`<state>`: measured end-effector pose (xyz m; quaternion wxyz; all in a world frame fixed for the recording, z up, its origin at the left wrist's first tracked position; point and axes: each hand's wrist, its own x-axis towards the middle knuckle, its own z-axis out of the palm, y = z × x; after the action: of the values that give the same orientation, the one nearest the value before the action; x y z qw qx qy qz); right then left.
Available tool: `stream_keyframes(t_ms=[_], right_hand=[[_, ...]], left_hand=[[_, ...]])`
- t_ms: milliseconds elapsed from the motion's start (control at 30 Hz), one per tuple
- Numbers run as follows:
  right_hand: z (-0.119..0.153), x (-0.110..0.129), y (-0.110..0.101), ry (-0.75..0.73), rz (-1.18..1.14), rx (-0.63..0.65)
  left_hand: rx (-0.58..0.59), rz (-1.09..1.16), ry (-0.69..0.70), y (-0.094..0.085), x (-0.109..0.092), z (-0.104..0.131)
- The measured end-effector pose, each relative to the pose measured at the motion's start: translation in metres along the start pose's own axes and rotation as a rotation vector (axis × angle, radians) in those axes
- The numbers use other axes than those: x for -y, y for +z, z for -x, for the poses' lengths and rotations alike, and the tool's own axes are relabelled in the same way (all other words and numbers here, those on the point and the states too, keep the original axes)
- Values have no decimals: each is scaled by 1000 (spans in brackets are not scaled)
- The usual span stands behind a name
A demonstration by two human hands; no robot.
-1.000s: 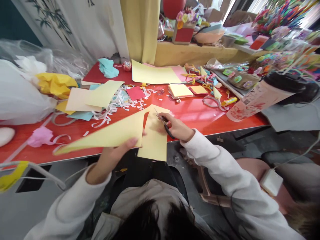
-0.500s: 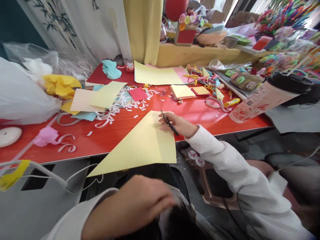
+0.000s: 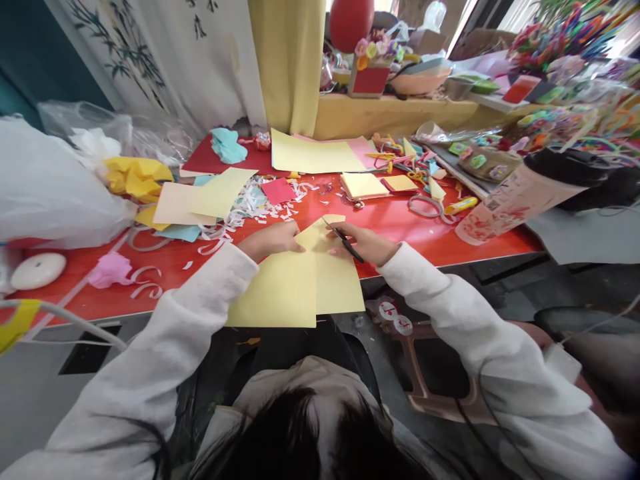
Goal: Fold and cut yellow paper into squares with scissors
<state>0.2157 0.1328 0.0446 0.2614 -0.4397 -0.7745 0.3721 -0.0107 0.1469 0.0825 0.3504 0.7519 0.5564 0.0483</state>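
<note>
A large pale yellow sheet of paper (image 3: 280, 287) hangs over the table's front edge, folded so that two layers meet at a vertical line. My left hand (image 3: 277, 239) presses at its upper left part, fingers curled with the thumb on the paper. Black scissors (image 3: 347, 243) are in my right hand (image 3: 367, 243), their thin tip pointing up and left over the paper's top corner. My right fingertips, partly hidden, touch the sheet's right side. Whether the blades are apart cannot be made out.
White paper shreds (image 3: 250, 207), coloured sheets (image 3: 185, 203) and a pink crumpled paper (image 3: 111, 270) lie left on the red table (image 3: 395, 230). Small yellow note pads (image 3: 365, 185) sit behind the hands. A pink cup with black lid (image 3: 515, 197) stands right.
My left hand has moved from low in front up to the paper and now holds it. The sheet's left corner has been folded in. My right hand stays near the top corner with the scissors.
</note>
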Motion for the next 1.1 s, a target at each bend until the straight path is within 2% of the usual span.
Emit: stream_keyframes(t_ms=[100, 300, 367, 500, 633, 767, 933, 1100], right_hand=[[6, 9, -1, 40, -90, -87], [26, 30, 3, 202, -345, -12], [32, 34, 5, 203, -386, 4], [45, 42, 9, 190, -415, 128], [53, 49, 13, 216, -397, 219], [56, 55, 18, 207, -417, 234], [60, 64, 23, 177, -411, 274], [62, 69, 30, 137, -432, 237]], left_hand=[[-28, 102, 65, 1, -1, 7], [-83, 326, 148, 13, 1, 10], [-94, 499, 185, 16, 0, 15], [-74, 823, 202, 21, -5, 33], [-128, 909, 197, 29, -10, 49], [-138, 976, 189, 36, -13, 57], [-114, 996, 178, 39, -14, 65], [-30, 1073, 162, 45, -18, 76]])
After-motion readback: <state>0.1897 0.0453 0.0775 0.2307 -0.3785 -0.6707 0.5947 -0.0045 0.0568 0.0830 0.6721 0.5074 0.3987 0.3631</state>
